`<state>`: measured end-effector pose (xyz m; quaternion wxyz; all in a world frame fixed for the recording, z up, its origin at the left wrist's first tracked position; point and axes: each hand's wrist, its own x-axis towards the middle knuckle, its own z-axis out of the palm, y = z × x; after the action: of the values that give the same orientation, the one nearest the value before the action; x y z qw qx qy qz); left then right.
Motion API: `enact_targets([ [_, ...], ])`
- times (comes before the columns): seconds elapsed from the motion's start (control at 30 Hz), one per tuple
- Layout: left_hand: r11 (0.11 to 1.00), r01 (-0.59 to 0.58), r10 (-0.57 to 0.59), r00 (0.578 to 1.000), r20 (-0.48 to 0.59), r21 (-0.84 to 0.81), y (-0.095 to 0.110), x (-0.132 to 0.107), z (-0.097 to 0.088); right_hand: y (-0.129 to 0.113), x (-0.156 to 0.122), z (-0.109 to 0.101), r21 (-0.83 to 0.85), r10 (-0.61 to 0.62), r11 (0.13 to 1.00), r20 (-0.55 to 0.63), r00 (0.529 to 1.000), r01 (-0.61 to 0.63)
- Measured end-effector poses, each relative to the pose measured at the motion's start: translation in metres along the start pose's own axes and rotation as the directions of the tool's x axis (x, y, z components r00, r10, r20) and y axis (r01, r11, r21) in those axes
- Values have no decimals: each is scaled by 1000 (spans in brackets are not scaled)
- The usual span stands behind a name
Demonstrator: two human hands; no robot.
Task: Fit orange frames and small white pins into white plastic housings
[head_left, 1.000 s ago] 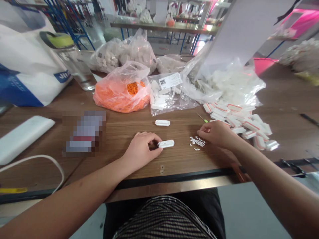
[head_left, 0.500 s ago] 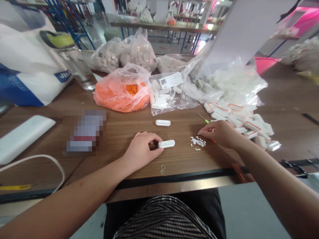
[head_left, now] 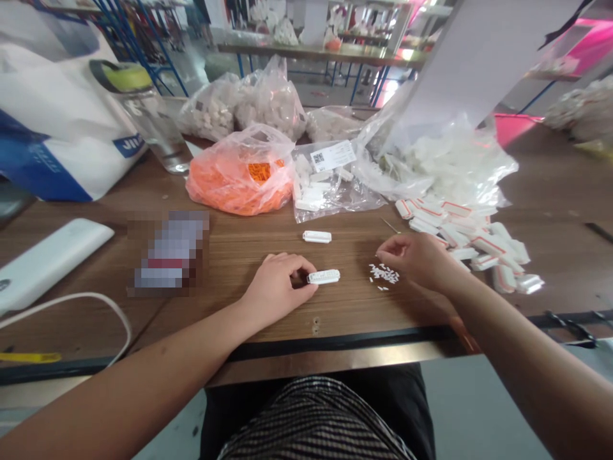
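- Left hand rested on the wooden surface, left of the pile of tiny white pieces; its grip was closed, thumb and fingertips pinching one end of a white plastic strip.
- Strip lay flat, its far end free, its row of small slots facing up, just left of the pile.
- Right hand hovered just right of the pile, fingers curled and tips right at its edge; the grip was nearly closed, and whether it had hold of a tiny piece I could not tell.
- Second white plastic strip lay alone up and to the left of the pile, touching neither hand.
- Heap of red-edged white parts spread to the right of the pile, close behind the right hand.
- Thin metal pin lay beyond the pile, against the heap.
- Farther beyond the pile stood a clear labelled bag of white parts, with an orange-filled plastic bag to its left and a large clear bag of white pieces to its right.
- Glass water bottle stood well left of the pile; pixelated object was too blurred to name.
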<state>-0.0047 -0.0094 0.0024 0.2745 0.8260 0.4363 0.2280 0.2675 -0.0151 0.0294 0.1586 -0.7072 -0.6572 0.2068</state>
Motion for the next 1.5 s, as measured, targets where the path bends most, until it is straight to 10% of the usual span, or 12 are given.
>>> enact_targets([
  [0.23, 1000, 17, -17, 1000, -3, -14, 2, 0, 0, -55, -11, 22, 260, -383, 902, 114, 917, 344],
  [1.0, 999, 44, -45, 999, -8, -18, 2, -1, 1, -62, -22, 23, -262, -679, 697, 58, 732, 668],
  [1.27, 999, 31, -31, 999, -15, -12, -2, -1, 3, -15, -1, -10, -114, -358, 925, 57, 932, 363],
  [1.5, 1000, 15, -15, 1000, -3, -4, 1, 1, -1, -2, 6, -7, -197, -139, 966, 158, 978, 169],
])
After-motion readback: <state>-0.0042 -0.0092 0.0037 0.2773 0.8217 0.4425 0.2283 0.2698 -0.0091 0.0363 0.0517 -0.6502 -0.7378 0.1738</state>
